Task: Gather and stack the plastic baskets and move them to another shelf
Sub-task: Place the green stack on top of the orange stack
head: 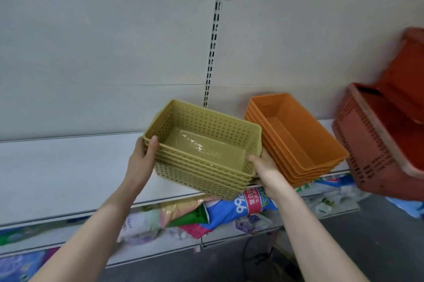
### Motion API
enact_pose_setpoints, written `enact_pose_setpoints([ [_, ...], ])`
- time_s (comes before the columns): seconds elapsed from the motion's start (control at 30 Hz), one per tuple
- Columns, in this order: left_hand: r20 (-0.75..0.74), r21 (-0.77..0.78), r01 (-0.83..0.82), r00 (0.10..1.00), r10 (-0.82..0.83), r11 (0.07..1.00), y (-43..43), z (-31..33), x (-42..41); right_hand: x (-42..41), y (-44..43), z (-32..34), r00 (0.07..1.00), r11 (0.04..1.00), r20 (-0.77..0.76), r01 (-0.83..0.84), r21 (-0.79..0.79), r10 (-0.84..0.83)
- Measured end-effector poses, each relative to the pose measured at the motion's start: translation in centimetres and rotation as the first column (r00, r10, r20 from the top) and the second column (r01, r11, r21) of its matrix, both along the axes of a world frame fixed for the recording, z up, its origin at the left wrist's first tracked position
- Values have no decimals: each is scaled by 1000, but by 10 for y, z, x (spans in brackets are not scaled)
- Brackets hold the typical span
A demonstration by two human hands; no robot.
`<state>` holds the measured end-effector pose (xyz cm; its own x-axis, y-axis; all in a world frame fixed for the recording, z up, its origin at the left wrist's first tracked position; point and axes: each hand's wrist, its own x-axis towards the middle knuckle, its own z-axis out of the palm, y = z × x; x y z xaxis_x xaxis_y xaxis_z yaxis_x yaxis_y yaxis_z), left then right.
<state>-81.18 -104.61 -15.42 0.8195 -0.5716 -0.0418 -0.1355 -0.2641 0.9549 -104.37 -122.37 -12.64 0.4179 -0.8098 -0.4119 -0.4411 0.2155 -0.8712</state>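
Note:
A nested stack of olive-yellow perforated plastic baskets [202, 162] is held tilted over the front edge of a white shelf [57, 174]. My left hand [143, 155] grips the stack's left end, thumb over the rim. My right hand [263, 164] holds its right end from the side and below. Just to the right, a stack of orange baskets [296, 139] rests on the same shelf, close to the yellow stack; I cannot tell whether they touch.
Large red slotted crates [376, 144] sit at the far right, one tilted above another. A slotted upright [213, 36] runs up the grey back panel. Below the shelf, a lower shelf holds several colourful bags [241, 203]. The floor is dark.

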Motion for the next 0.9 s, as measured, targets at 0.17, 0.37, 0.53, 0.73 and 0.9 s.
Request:
enact_pose_setpoints([
  [0.17,117,-131,2,993,14,991,-3,43,-3,-10,2,54,991,997,130,33,-69,-23],
  [0.37,200,-410,75,980,9,909,-57,143,-3,-40,-20,165,953,982,300,87,-166,-34],
  [0.53,208,-478,234,967,-149,847,-128,190,-28,-84,-30,218,905,924,395,276,-264,-158],
  [0.73,24,-454,492,840,-542,743,-212,193,-71,-128,-26,199,818,782,467,518,-346,-335],
  [0.9,-106,-440,530,771,-628,724,-261,168,-81,-133,-26,156,792,693,415,600,-399,-447],
])
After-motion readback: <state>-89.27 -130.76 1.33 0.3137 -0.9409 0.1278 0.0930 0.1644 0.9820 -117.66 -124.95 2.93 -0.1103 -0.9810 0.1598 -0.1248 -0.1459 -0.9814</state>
